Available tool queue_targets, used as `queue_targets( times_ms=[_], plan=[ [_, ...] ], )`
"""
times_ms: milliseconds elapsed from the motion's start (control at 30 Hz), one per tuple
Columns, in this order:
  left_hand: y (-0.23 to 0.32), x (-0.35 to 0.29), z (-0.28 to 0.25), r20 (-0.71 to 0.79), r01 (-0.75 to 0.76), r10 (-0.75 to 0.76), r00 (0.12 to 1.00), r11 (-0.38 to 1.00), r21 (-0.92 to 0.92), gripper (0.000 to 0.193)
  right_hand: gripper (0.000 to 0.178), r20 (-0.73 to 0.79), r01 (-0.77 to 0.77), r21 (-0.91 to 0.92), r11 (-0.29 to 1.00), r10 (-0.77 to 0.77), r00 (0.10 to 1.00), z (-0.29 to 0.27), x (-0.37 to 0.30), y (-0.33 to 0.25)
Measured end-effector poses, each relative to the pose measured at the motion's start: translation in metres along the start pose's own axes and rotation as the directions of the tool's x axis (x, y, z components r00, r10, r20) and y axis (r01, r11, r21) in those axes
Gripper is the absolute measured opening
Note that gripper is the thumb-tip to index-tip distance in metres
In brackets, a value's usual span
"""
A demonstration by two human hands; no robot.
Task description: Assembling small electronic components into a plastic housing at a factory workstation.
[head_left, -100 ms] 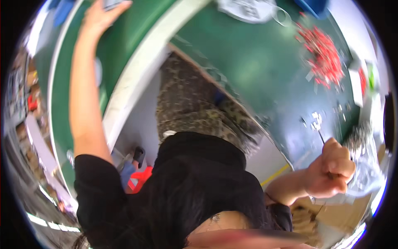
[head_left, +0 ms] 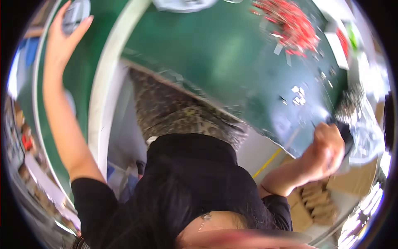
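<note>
My left hand (head_left: 62,39) reaches up to the green strip at the far left. Its thumb and fingers lie around the edge of a round grey-white part (head_left: 76,16). Over the near right corner of the green table, my right hand (head_left: 327,145) is closed in a fist around a thin-shafted tool, now mostly hidden by the fingers. A dark object (head_left: 345,135) shows just behind that fist. Beyond it, small shiny metal pieces (head_left: 298,95) lie on the green tabletop (head_left: 199,54).
A heap of red-and-silver small parts (head_left: 292,27) covers the table's far right. A clear plastic bag (head_left: 365,137) of metal pieces sits at the right edge. A white rail (head_left: 108,62) separates the table from the green strip. Cardboard boxes (head_left: 352,178) stand lower right.
The whole view has shifted, so table and parts sit further left. The tool's shaft showed above my right fist and now barely does. More of my left hand and the round part shows.
</note>
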State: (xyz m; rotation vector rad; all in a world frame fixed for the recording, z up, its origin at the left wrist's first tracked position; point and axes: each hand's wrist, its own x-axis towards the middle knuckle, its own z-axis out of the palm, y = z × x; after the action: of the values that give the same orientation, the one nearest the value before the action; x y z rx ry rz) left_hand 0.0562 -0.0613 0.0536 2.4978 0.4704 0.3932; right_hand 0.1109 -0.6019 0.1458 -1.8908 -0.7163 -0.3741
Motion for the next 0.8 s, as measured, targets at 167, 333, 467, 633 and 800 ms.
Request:
queue_targets(
  times_ms=[167, 333, 467, 633, 800],
  plan=[
    [0.203, -0.051, 0.067, 0.502, -0.754, 0.680, 0.534, 0.652, -0.081, 0.088, 0.012, 0.117, -0.365, -0.516, 0.775, 0.486, 0.866, 0.024, -0.013, 0.015],
    [0.242, -0.042, 0.092, 0.499, -0.735, 0.742, 0.448, 0.623, -0.268, 0.077, 0.022, 0.229, -0.178, -0.570, 0.802, 0.364, 0.903, 0.027, -0.020, 0.032],
    [0.280, -0.005, 0.125, 0.383, -0.684, 0.777, 0.499, 0.625, -0.376, 0.044, 0.026, 0.243, -0.158, -0.555, 0.817, 0.341, 0.908, 0.029, -0.017, 0.030],
    [0.325, 0.011, 0.163, 0.463, -0.676, 0.693, 0.552, 0.698, -0.239, 0.010, 0.022, 0.309, -0.138, -0.539, 0.831, 0.347, 0.886, 0.027, -0.010, 0.024],
    [0.333, 0.017, 0.173, 0.638, -0.623, 0.528, 0.560, 0.777, -0.096, 0.012, 0.020, 0.123, -0.282, -0.454, 0.845, 0.373, 0.920, 0.008, -0.011, 0.029]
  ],
)
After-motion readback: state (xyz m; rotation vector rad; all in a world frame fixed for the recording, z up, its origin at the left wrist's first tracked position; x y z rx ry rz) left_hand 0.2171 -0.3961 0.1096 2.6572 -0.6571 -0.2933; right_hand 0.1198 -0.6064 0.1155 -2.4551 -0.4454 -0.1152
